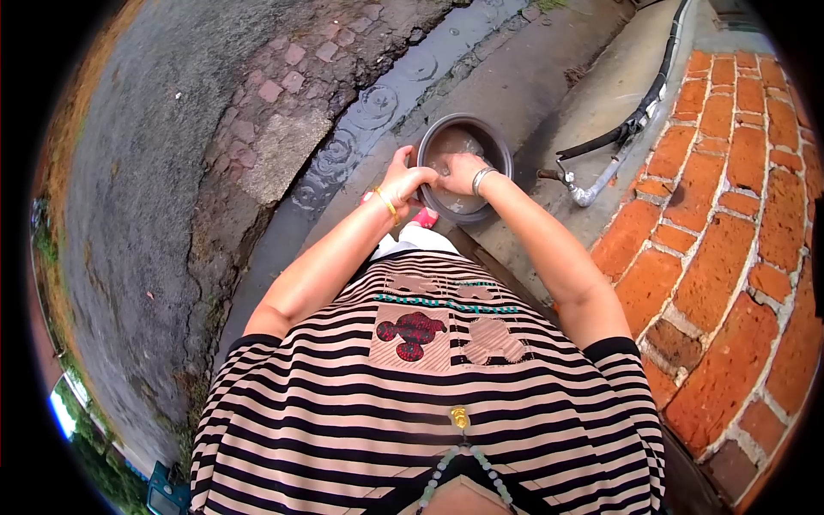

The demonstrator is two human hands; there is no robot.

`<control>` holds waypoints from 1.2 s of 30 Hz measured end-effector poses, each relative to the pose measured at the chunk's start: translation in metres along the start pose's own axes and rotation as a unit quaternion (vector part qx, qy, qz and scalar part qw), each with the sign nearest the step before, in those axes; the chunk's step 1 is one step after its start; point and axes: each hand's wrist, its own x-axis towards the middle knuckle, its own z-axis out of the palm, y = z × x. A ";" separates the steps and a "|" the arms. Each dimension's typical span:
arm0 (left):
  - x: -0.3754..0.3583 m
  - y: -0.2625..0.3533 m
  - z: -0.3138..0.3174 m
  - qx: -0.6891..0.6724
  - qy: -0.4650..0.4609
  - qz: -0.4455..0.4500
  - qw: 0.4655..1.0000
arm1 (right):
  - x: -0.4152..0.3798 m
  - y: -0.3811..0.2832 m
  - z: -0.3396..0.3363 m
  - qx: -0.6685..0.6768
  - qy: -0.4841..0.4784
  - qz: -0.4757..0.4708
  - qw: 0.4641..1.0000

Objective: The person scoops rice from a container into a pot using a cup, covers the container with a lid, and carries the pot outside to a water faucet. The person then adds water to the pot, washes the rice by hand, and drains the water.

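Note:
A round grey metal pot [501,142] with murky brownish liquid in it is in front of me, tilted toward me. My left hand [403,182] grips its left rim, thumb over the edge and fingers outside. My right hand [462,172] reaches down inside the pot, with its fingers curled at the liquid. Whatever those fingers hold, if anything, is hidden. A yellow bangle [386,204] circles my left wrist, and a silver bracelet [482,178] my right.
To the left runs a wet gutter [378,107] with ripples in its water, beside broken paving [292,64] and asphalt [146,172]. On the right stand a brick wall [712,223] and a pipe with a tap [584,189]; black hose [631,124] runs along it. My pink shoe [424,218] shows below the pot.

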 end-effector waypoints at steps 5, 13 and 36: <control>0.002 -0.012 -0.002 0.026 0.000 -0.004 1.000 | 0.001 0.008 0.036 0.187 -0.109 -0.081 0.973; -0.009 -0.006 0.003 0.010 -0.036 0.007 0.999 | -0.015 -0.002 0.005 0.196 0.100 -0.127 0.967; 0.003 -0.003 0.026 -0.002 -0.006 0.020 1.000 | -0.015 0.027 -0.018 -0.058 0.031 0.004 0.998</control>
